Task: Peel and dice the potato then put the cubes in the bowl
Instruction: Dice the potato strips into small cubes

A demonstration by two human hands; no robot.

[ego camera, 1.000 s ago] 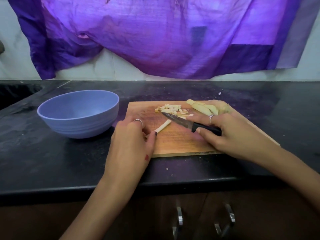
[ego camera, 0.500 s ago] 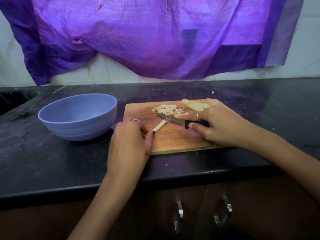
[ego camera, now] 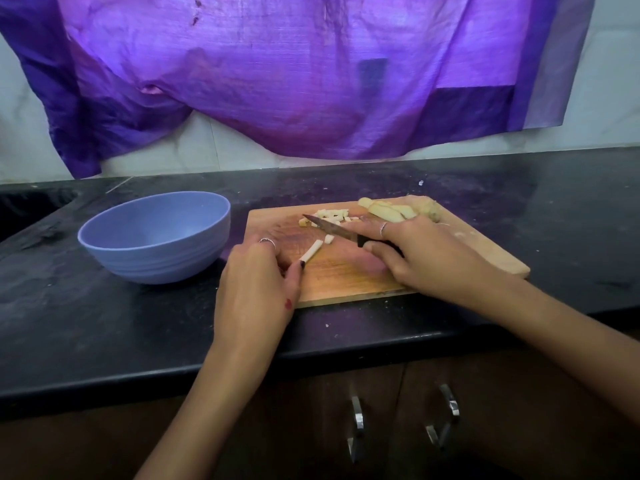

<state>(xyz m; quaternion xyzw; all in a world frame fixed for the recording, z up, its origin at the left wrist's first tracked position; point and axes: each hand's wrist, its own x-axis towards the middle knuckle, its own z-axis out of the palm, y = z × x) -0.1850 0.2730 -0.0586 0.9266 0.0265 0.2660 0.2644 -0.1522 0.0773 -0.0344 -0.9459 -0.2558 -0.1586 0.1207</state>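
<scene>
Pinching the near end of a potato stick [ego camera: 310,251], left hand [ego camera: 258,289] steadies it; stick's long axis runs away & rightward toward the knife [ego camera: 332,230], gripped by right hand [ego camera: 429,258]. One cut cube [ego camera: 329,239] sits at its far tip. Board [ego camera: 346,282] on black counter [ego camera: 104,323]; bowl [ego camera: 156,237] left, empty; diced pile [ego camera: 330,216] & slices [ego camera: 388,211] beyond.

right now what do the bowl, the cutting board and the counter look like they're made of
Bowl: likely matte blue plastic; dull, even colour, ridged base.
Cutting board: wood, unvarnished by the look; brown grain, knife marks.
Counter: probably polished black stone; dark, speckled, faint sheen.
</scene>
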